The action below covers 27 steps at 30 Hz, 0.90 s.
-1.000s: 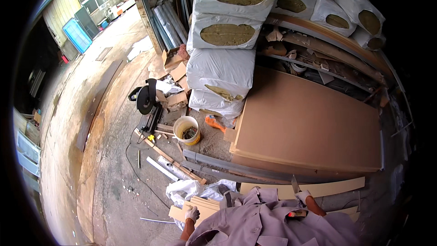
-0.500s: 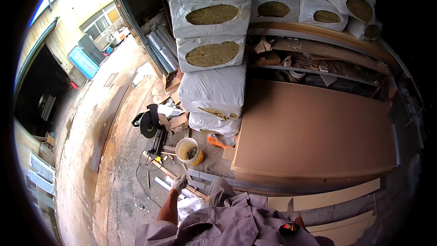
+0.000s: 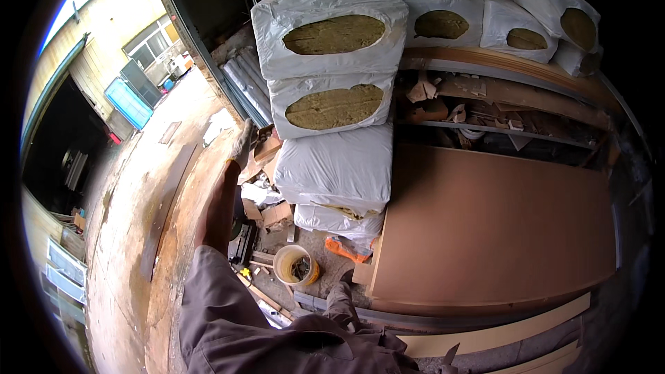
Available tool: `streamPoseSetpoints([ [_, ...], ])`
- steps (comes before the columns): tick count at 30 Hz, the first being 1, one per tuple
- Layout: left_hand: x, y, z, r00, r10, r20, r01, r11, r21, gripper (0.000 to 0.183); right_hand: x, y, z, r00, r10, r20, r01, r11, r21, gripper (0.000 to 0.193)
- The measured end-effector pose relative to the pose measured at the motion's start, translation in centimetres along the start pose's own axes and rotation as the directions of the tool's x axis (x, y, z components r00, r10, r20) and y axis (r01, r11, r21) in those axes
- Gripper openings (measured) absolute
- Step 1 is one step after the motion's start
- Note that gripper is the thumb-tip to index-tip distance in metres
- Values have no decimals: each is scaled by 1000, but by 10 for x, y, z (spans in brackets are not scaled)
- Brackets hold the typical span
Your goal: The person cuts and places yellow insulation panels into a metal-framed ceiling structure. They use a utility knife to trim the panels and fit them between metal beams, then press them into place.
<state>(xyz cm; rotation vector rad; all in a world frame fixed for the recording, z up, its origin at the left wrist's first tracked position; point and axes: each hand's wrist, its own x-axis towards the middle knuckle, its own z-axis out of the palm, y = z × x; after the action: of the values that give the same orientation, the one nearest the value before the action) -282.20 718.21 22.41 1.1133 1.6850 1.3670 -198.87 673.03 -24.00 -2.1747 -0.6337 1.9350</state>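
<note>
My left hand (image 3: 241, 143), in a pale work glove, reaches far forward with the arm stretched out. Its fingers look extended and appear to hold nothing. It stands just left of a stack of white-wrapped bales (image 3: 331, 40), whose oval openings show brownish fibrous wool; whether it touches anything is unclear. Behind it lean grey-white wrapped rolls (image 3: 247, 86). At the lower edge a dark pointed, blade-like piece (image 3: 451, 354) rises above a small pale patch. My right hand may be there, but its fingers cannot be made out.
A bucket (image 3: 282, 263) of scraps stands near my feet, beside a partly hidden cut-off saw (image 3: 242, 242). An orange thing (image 3: 346, 249) lies by the bales. Large brown boards (image 3: 492, 228) fill the right side. Long strips (image 3: 499, 329) lie in front of them.
My left hand has risen from low over the wood strips to far forward beside the bales, its arm now hiding much of the saw. The view has shifted slightly.
</note>
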Motion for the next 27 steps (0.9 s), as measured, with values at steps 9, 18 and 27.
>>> streamPoseSetpoints([
  [9,317,67,47,929,349,-123,-361,929,-83,87,-41,-265,87,994,-94,-55,104,970,220,15],
  [18,394,37,14,802,587,-110,-568,806,165,80,-73,-377,155,992,-121,40,108,964,244,12],
  [27,369,79,8,966,258,5,-258,965,44,75,-134,-301,183,994,-104,25,81,888,454,9],
])
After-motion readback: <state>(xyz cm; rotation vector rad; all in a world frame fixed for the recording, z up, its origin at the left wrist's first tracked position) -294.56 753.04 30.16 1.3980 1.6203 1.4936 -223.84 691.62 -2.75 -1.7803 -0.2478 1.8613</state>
